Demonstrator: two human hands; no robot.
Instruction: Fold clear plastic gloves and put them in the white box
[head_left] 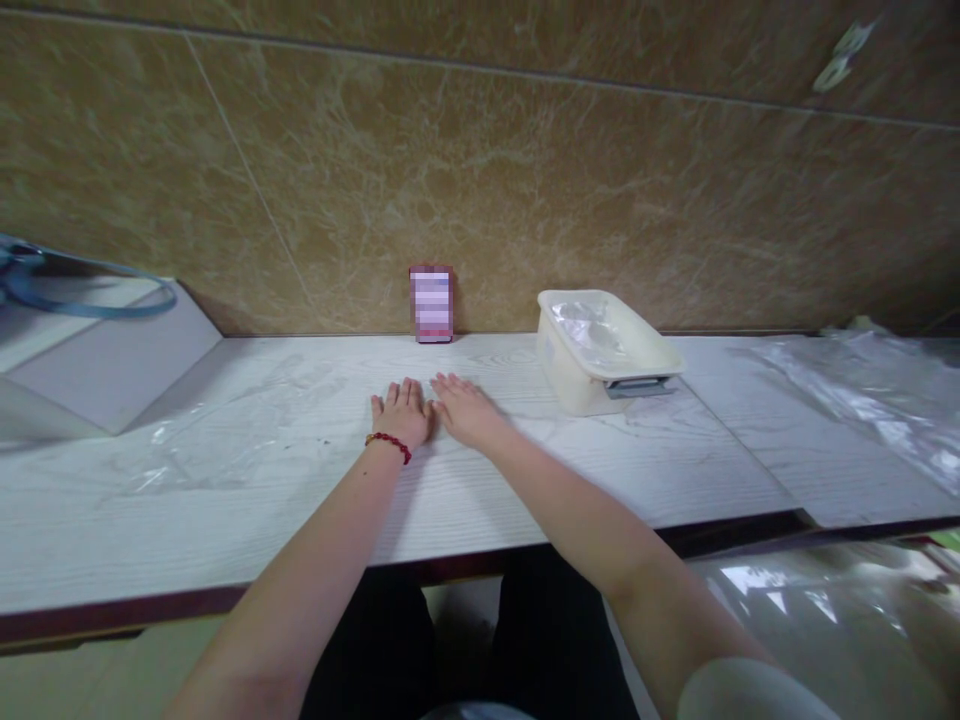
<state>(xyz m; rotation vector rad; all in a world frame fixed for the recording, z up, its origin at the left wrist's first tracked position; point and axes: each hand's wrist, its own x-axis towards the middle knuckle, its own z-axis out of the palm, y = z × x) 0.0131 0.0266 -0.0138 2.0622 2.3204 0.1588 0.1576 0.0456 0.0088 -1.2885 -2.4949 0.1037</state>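
My left hand [403, 411] lies palm down on the white wood-grain table [300, 530], fingers spread, with a red bead bracelet [388, 441] at the wrist. Close beside it, my right hand [465, 411] rests flat on the same surface, its fingers stretched out. Neither hand holds anything. Behind them a phone [433, 305] with a blurred screen leans upright against the wall. To the right of my right hand stands a cream plastic bin [570, 370] with clear plastic inside and a grey handle at its front.
A white box [127, 365] with a blue strap [101, 309] on top stands at the left. Clear plastic film [217, 440] lies near it, and more plastic bags [885, 390] lie at the far right. The brown marbled wall [480, 170] borders the table's back edge.
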